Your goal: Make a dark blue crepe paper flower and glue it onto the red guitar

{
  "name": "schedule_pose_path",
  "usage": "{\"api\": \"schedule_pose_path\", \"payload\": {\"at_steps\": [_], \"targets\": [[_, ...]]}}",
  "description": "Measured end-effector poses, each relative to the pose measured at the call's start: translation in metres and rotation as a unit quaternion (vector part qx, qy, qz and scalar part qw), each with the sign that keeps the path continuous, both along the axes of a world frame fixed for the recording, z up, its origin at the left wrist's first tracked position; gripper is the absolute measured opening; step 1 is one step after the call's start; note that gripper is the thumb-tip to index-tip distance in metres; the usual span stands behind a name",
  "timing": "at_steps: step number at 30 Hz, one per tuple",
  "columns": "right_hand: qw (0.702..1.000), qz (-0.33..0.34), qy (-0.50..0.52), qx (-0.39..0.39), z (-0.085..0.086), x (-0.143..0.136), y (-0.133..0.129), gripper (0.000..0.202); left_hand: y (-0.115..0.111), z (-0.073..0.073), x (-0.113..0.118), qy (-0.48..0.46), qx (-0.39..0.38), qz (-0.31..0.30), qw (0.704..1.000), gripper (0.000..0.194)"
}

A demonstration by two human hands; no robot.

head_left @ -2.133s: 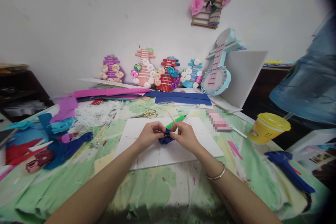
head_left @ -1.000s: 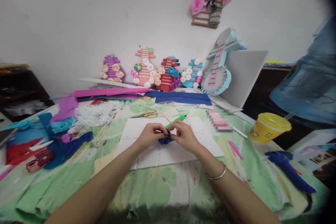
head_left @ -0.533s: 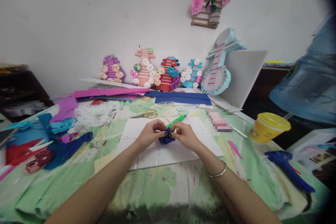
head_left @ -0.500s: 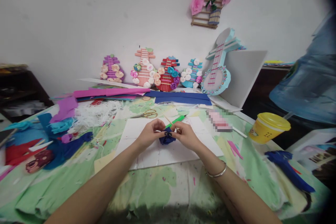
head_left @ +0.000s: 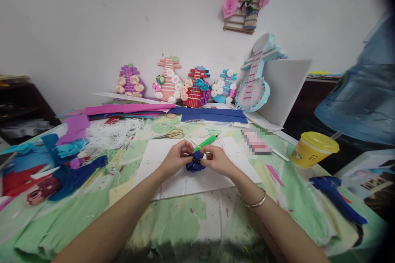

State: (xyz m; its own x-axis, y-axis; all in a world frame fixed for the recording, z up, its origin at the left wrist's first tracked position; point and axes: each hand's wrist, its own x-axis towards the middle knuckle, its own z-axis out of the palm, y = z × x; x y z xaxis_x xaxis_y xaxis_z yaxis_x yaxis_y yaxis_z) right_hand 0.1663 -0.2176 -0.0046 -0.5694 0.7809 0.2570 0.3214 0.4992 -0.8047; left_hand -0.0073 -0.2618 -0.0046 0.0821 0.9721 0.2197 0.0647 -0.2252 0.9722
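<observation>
Above the white board (head_left: 173, 181), my two hands meet around a piece of dark blue crepe paper (head_left: 195, 166), gathered into a crumpled, flower-like shape. My left hand (head_left: 177, 157) pinches its left side between thumb and fingers. My right hand (head_left: 218, 159) grips its right edge, and a thin wooden stick (head_left: 195, 144) rises beside those fingers; how the stick is held is partly hidden. Just behind the hands a green pen-like tool (head_left: 210, 140) lies on the board. Gold-handled scissors (head_left: 175, 133) lie beyond the board's far edge.
Left are white string (head_left: 108, 131) and coloured paper scraps (head_left: 74, 127). Blue paper strips (head_left: 212, 115) lie at the back, before small decorated paper lutes (head_left: 197, 88). On the right stand a yellow lidded cup (head_left: 316, 150) and a blue glue gun (head_left: 338, 199).
My right fingers have shifted slightly on the blue paper, and the stick sits a little lower and farther left. The view has moved slightly.
</observation>
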Motion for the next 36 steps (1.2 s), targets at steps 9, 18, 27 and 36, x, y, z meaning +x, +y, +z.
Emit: {"api": "schedule_pose_path", "payload": {"at_steps": [9, 18, 27, 36], "targets": [[0.999, -0.011, -0.010, 0.040, -0.004, -0.002, 0.005, 0.005, 0.002, -0.002, -0.003, 0.063, 0.031, 0.023, 0.997, 0.021], [0.998, 0.010, -0.030, 0.062, 0.004, 0.002, 0.002, 0.007, -0.002, 0.002, -0.001, 0.091, 0.025, -0.015, 0.995, 0.022], [0.989, -0.010, -0.086, 0.117, 0.005, 0.001, 0.001, 0.010, -0.003, 0.000, 0.000, 0.170, 0.072, 0.033, 0.982, 0.025], [0.998, 0.002, -0.032, 0.051, 0.003, 0.001, 0.002, 0.011, -0.002, 0.002, 0.001, -0.014, 0.005, -0.020, 1.000, 0.025]]}}
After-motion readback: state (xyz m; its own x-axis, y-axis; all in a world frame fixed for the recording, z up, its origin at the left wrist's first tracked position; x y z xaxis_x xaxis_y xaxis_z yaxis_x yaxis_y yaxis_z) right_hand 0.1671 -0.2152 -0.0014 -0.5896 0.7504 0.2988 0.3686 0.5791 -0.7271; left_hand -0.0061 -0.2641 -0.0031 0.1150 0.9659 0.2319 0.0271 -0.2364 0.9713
